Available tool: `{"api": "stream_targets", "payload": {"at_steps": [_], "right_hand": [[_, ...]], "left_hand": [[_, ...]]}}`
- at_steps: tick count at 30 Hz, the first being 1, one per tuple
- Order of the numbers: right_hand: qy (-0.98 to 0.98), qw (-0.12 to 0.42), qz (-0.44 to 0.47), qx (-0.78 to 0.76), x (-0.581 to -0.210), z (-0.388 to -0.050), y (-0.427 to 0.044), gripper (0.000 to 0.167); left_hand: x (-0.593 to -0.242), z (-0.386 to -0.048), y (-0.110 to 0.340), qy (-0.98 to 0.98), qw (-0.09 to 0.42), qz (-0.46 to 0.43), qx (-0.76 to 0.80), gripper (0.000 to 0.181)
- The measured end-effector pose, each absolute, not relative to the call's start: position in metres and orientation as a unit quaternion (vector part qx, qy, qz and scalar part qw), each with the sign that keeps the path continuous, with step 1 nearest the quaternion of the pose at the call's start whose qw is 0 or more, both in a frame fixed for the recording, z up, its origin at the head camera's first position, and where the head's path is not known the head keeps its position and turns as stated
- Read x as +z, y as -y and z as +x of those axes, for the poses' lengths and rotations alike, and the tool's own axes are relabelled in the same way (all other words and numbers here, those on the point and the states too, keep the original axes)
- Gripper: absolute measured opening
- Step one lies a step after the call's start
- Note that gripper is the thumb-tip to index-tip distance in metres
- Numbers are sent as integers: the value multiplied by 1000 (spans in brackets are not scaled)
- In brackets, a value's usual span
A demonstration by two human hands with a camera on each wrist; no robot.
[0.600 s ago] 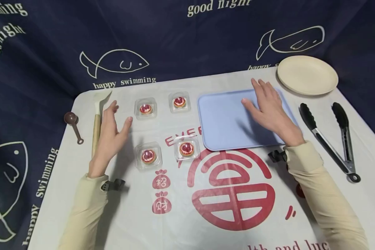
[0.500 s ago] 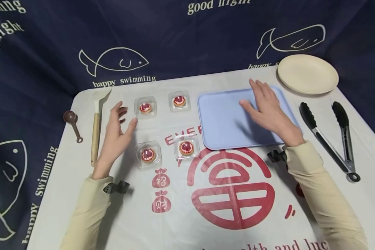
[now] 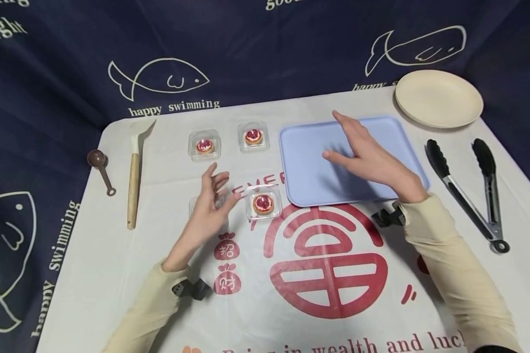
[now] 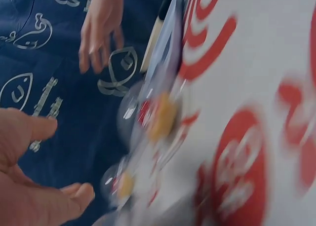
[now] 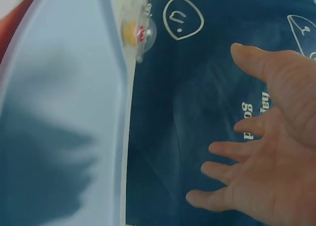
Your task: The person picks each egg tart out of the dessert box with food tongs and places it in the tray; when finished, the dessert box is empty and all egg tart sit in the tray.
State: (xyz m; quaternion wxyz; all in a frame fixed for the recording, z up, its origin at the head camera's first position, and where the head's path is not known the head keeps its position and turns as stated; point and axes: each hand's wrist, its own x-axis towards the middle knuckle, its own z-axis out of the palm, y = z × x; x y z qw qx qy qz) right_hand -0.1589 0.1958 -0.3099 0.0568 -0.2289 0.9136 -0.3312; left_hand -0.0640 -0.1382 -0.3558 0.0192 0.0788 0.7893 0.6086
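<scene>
My left hand [image 3: 206, 213] hovers over the near-left clear box, hiding most of it and the tart inside. Its fingers are loosely bent and hold nothing. Just right of its thumb sits another clear plastic box with a red-topped tart [image 3: 263, 203]. Two more boxed tarts, a left one [image 3: 205, 146] and a right one [image 3: 253, 137], stand farther back. Above the blue tray [image 3: 309, 184] my right hand [image 3: 368, 154] is held with straight fingers and thumb apart, nothing in it. In the right wrist view its spread fingers [image 5: 222, 171] are apart from the tray.
A spatula with a wooden handle [image 3: 133, 191] and a brown measuring spoon [image 3: 100, 169] lie at the left. At the right are a cream plate [image 3: 439, 98] and spread black-tipped tongs [image 3: 468, 196]. A dark blue printed curtain [image 3: 256, 54] borders the table's back.
My left hand has moved right, from beside the spatula to over the near-left boxed tart. The right hand has shifted slightly left above the tray and turned. The head view has tilted slightly down.
</scene>
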Motion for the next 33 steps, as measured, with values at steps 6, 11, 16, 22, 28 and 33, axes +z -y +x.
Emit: {"api": "stream_targets", "payload": {"at_steps": [6,11,16,22,28,33], "right_hand": [[-905,52,-247,-342,-306,-156,-185,87],[-887,53,-270,-371,-307,-153,-170,85],[-872,75,-280,-396,-309,-150,-154,83],[-862,141,-309,-376,-318,-146,-136,84],[-848,196,-351,-344,-334,-143,-118,87],[-845,219,-371,-317,-343,-144,-104,89]], "left_hand": [[-365,-52,118,-774,64,26,629,89],[-373,-49,107,-768,87,8,634,107],[-385,-46,99,-776,74,21,626,113],[-397,-46,92,-808,49,11,587,115],[-402,-50,91,-832,41,9,554,113],[-404,-52,91,-834,36,11,550,113]]}}
